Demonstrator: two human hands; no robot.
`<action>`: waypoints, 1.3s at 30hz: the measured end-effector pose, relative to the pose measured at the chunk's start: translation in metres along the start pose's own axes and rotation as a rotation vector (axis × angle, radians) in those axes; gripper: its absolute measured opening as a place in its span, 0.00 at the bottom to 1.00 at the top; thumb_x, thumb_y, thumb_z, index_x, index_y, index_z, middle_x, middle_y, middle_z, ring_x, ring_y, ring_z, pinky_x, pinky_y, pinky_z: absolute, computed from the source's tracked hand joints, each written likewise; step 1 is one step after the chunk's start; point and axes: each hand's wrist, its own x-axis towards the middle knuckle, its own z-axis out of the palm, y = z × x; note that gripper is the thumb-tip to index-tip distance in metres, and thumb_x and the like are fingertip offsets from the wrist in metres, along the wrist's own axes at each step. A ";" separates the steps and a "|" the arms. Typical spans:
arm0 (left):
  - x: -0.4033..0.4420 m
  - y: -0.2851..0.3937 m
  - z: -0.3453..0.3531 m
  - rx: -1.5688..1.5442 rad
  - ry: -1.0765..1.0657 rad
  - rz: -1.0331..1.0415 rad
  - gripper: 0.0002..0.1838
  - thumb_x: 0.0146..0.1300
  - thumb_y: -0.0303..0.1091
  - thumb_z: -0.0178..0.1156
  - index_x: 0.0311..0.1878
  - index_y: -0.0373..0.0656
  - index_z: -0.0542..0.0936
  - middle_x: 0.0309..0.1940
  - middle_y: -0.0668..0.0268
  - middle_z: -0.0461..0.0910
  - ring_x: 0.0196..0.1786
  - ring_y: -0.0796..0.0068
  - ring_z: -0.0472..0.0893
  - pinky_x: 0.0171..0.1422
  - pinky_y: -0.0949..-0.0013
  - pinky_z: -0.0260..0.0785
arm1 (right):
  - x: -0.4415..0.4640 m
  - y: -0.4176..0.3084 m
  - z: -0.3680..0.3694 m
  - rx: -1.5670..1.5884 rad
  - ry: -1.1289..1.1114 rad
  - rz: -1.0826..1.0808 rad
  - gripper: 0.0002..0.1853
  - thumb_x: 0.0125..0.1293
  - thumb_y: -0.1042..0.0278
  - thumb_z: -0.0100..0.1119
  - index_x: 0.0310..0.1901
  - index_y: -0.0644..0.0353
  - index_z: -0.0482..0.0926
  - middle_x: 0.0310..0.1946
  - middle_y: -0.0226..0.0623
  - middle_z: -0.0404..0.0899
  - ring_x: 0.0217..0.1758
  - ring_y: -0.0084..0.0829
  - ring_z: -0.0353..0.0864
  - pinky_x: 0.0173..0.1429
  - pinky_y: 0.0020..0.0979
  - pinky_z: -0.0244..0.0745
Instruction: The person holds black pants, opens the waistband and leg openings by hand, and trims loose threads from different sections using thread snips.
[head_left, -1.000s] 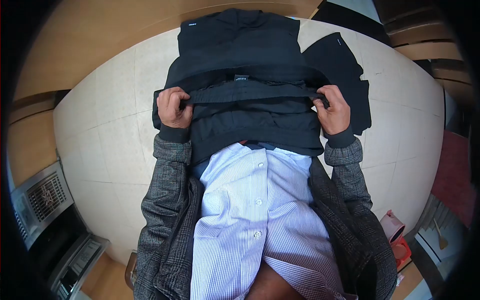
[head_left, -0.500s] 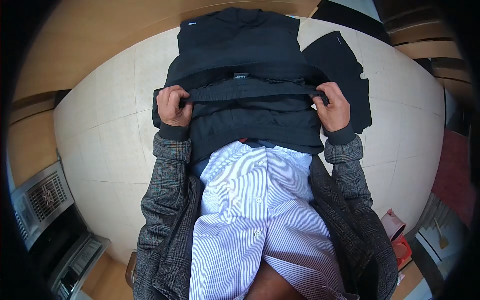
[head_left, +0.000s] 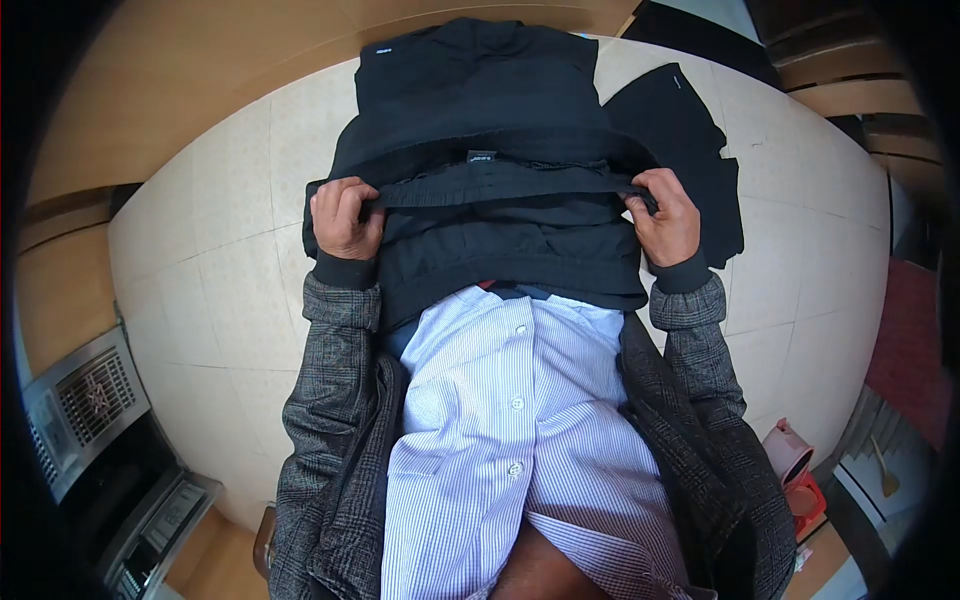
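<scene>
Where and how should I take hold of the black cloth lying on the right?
I'd pinch the black cloth by its outer edge, coming from the right: it looks flat, that border exposed against the pale surface, while the right hand, holding the waistband, crowds its inner side.

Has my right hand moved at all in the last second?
No, no clear shift shows: your right hand, gripping the black waistband, sits at the same place against the pale tiles.
</scene>
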 end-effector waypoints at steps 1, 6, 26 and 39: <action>0.002 0.001 -0.004 0.018 -0.019 0.021 0.14 0.41 0.18 0.64 0.34 0.43 0.78 0.36 0.63 0.79 0.37 0.64 0.75 0.46 0.67 0.68 | 0.000 0.001 -0.001 -0.003 -0.003 0.000 0.09 0.57 0.81 0.63 0.40 0.63 0.79 0.40 0.34 0.79 0.36 0.34 0.79 0.44 0.26 0.74; 0.004 0.006 -0.020 0.080 -0.046 0.112 0.15 0.41 0.18 0.64 0.36 0.43 0.79 0.35 0.64 0.80 0.36 0.65 0.75 0.45 0.67 0.67 | -0.002 0.006 -0.004 0.015 0.001 -0.014 0.09 0.56 0.80 0.63 0.40 0.63 0.80 0.40 0.33 0.80 0.35 0.34 0.80 0.42 0.26 0.74; -0.034 0.024 -0.078 0.134 -0.156 0.111 0.14 0.42 0.20 0.65 0.36 0.42 0.80 0.32 0.65 0.80 0.32 0.66 0.76 0.41 0.68 0.68 | -0.016 -0.013 -0.031 0.096 -0.092 -0.023 0.10 0.53 0.83 0.64 0.38 0.65 0.82 0.37 0.33 0.81 0.30 0.29 0.79 0.37 0.22 0.73; -0.057 0.048 -0.102 0.104 -0.279 0.091 0.11 0.44 0.23 0.67 0.34 0.40 0.81 0.28 0.64 0.79 0.27 0.67 0.75 0.34 0.68 0.68 | -0.039 -0.009 -0.057 0.139 -0.351 0.084 0.09 0.54 0.84 0.67 0.38 0.66 0.82 0.36 0.35 0.79 0.30 0.29 0.75 0.36 0.24 0.71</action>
